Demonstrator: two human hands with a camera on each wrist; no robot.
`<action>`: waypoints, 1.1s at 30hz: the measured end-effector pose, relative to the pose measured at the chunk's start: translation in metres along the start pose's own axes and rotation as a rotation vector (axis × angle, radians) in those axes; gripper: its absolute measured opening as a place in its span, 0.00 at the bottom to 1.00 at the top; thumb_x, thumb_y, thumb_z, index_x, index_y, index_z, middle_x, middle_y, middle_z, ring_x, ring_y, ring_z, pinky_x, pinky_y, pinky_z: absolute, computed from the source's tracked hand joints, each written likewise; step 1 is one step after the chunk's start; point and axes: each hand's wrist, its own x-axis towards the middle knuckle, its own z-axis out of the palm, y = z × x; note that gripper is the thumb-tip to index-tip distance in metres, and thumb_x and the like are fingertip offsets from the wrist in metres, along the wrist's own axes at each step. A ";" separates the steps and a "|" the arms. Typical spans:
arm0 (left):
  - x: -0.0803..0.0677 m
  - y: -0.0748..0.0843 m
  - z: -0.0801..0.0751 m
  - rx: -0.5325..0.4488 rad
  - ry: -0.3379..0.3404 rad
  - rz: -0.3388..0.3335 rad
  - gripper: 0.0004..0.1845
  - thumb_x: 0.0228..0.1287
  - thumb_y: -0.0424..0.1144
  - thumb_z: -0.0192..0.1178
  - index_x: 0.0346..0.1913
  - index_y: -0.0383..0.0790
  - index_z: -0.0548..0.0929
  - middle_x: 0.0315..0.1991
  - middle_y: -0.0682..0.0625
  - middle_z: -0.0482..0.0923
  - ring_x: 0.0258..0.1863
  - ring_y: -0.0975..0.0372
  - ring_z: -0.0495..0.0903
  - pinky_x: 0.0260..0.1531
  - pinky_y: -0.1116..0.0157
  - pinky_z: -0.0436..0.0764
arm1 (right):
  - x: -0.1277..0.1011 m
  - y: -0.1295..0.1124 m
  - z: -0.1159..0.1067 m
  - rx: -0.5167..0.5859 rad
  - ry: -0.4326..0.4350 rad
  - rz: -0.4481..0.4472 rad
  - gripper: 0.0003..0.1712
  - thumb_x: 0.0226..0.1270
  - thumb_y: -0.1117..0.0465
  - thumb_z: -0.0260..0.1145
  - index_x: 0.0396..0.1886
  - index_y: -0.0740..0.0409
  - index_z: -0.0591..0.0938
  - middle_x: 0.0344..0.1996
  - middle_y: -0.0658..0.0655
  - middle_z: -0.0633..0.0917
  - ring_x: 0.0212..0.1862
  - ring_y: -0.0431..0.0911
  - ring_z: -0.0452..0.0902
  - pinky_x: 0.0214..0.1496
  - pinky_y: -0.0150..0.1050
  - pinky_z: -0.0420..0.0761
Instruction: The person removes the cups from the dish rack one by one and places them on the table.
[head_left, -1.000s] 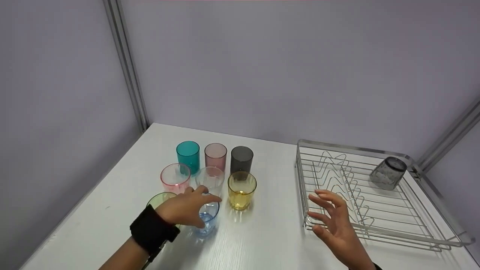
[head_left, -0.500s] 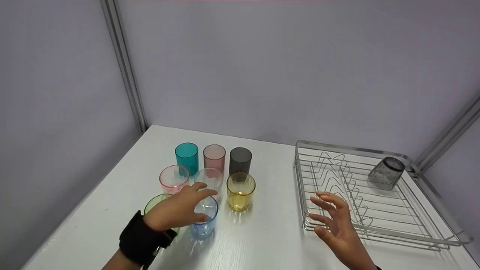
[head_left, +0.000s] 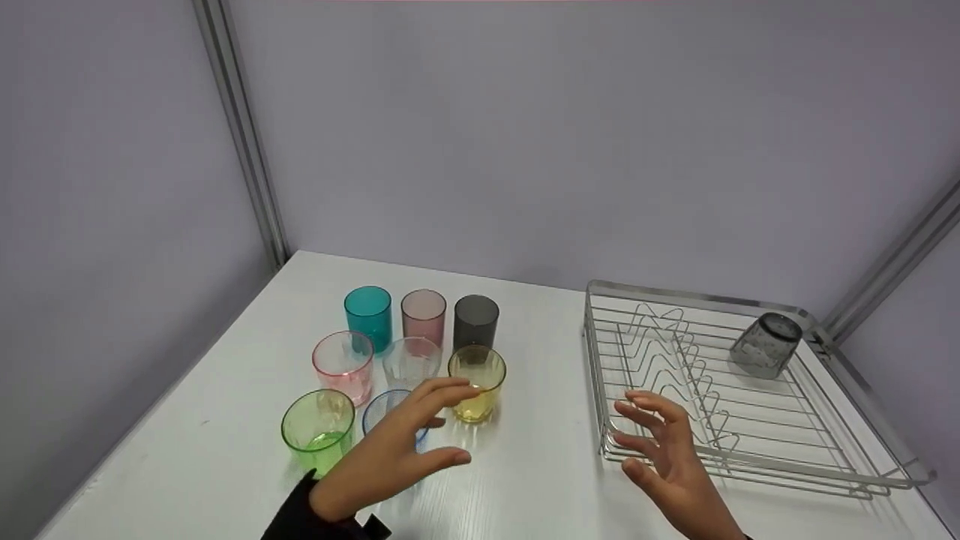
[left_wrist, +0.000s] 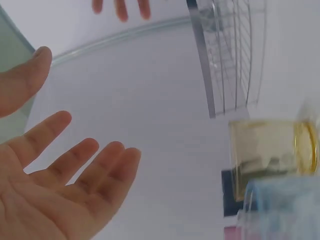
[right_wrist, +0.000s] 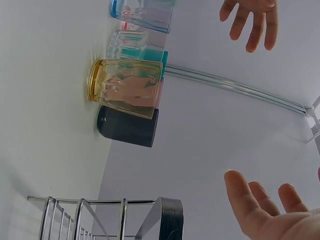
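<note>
My left hand [head_left: 397, 442] holds nothing; its fingers and thumb are spread apart over the blue glass [head_left: 381, 411], most of which it hides. In the head view its fingertips overlap the yellow glass [head_left: 478, 375]. Close by its wrist stands a green glass [head_left: 319, 431]. Behind are a pink glass [head_left: 343, 367] and a clear one [head_left: 411, 364]. Near the front left corner of the wire dish rack [head_left: 697, 295], my right hand [head_left: 671, 465] is raised with loosely bent fingers and holds nothing. The left wrist view shows the left hand [left_wrist: 75, 185] apart from the glasses.
A back row holds a teal tumbler [head_left: 368, 322], a mauve tumbler [head_left: 424, 319] and a dark grey tumbler [head_left: 475, 322]. One grey glass [head_left: 766, 346] leans in the rack's far right part, narrow end up. Pale walls border the white table [head_left: 547, 390].
My left hand, earlier around the blue glass, has come away from it, up and to the right. The right hand keeps about the same place; the whole scene shifts slightly left.
</note>
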 end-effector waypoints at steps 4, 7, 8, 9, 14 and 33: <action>-0.001 -0.002 0.008 -0.053 -0.038 0.004 0.32 0.60 0.51 0.62 0.67 0.56 0.66 0.66 0.55 0.62 0.62 0.60 0.66 0.55 0.60 0.75 | -0.001 -0.001 -0.001 -0.018 -0.028 0.010 0.35 0.60 0.83 0.55 0.64 0.71 0.52 0.65 0.60 0.58 0.66 0.43 0.63 0.57 0.36 0.75; -0.003 -0.004 0.012 -0.060 -0.050 0.024 0.32 0.61 0.51 0.61 0.67 0.57 0.65 0.67 0.56 0.61 0.62 0.60 0.66 0.55 0.62 0.75 | 0.001 -0.007 -0.004 -0.082 -0.059 -0.006 0.36 0.58 0.82 0.57 0.65 0.70 0.54 0.65 0.60 0.59 0.66 0.43 0.63 0.58 0.35 0.74; -0.003 -0.005 0.012 -0.063 -0.051 0.028 0.31 0.61 0.51 0.61 0.67 0.58 0.65 0.67 0.56 0.61 0.62 0.60 0.66 0.55 0.62 0.75 | 0.003 -0.010 -0.007 -0.109 -0.070 -0.022 0.37 0.57 0.82 0.58 0.65 0.71 0.54 0.65 0.60 0.60 0.66 0.43 0.63 0.58 0.34 0.74; -0.004 -0.005 0.012 -0.065 -0.050 0.032 0.31 0.61 0.51 0.61 0.67 0.58 0.66 0.67 0.56 0.61 0.62 0.60 0.66 0.55 0.62 0.75 | 0.006 -0.012 -0.010 -0.144 -0.081 -0.049 0.38 0.56 0.82 0.60 0.64 0.72 0.55 0.65 0.61 0.60 0.66 0.43 0.64 0.57 0.34 0.74; -0.008 -0.008 0.012 -0.071 -0.038 0.056 0.30 0.62 0.50 0.61 0.67 0.55 0.67 0.67 0.51 0.61 0.62 0.58 0.66 0.55 0.61 0.75 | 0.027 -0.030 -0.033 -0.317 -0.124 -0.090 0.40 0.53 0.77 0.66 0.64 0.69 0.58 0.64 0.63 0.62 0.65 0.44 0.65 0.57 0.34 0.75; -0.031 -0.008 0.008 -0.064 -0.009 -0.005 0.30 0.64 0.50 0.59 0.68 0.60 0.64 0.68 0.50 0.59 0.63 0.61 0.65 0.55 0.61 0.75 | 0.118 0.071 -0.228 -0.777 0.065 0.515 0.46 0.69 0.46 0.57 0.71 0.66 0.47 0.62 0.83 0.47 0.60 0.78 0.51 0.53 0.72 0.61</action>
